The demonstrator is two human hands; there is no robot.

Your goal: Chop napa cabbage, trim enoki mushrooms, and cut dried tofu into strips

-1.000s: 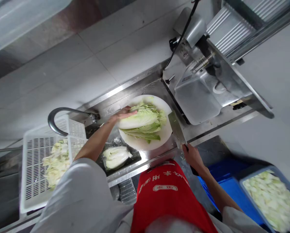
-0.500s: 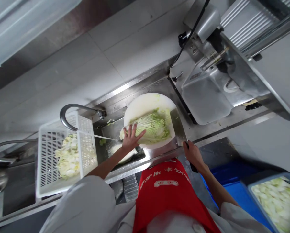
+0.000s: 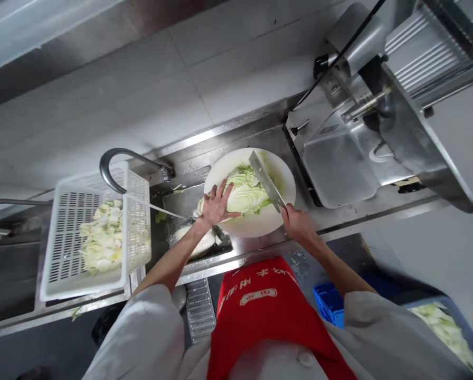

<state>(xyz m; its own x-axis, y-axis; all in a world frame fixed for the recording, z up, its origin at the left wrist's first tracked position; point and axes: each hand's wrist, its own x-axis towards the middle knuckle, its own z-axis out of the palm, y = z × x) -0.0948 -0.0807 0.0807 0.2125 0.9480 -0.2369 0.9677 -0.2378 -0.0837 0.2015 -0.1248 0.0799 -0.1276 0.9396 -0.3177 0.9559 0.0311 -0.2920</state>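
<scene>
A napa cabbage [image 3: 244,191] lies on its side on a round white cutting board [image 3: 276,224]. My left hand [image 3: 216,207] rests on the cabbage's left end with its fingers spread wide. In my right hand [image 3: 298,224] is a cleaver [image 3: 265,178], gripped by its handle, which my fingers hide. Its broad blade slants up and left across the leafy right end of the cabbage; whether it touches the leaves I cannot tell. Another pale cabbage [image 3: 199,240] sits in the sink below my left wrist.
A white slotted basket [image 3: 54,264] with cut cabbage [image 3: 104,237] stands on the left. Water runs from a curved faucet [image 3: 135,153] into the sink. A metal slicing machine [image 3: 339,163] occupies the right counter. Lower right are a blue crate [image 3: 327,303] and a tub of cabbage pieces [image 3: 446,327].
The cleaver has moved left from the board's right edge to over the cabbage's leafy end, its blade tilting further left. My left hand stays on the cabbage. The camera view has shifted slightly.
</scene>
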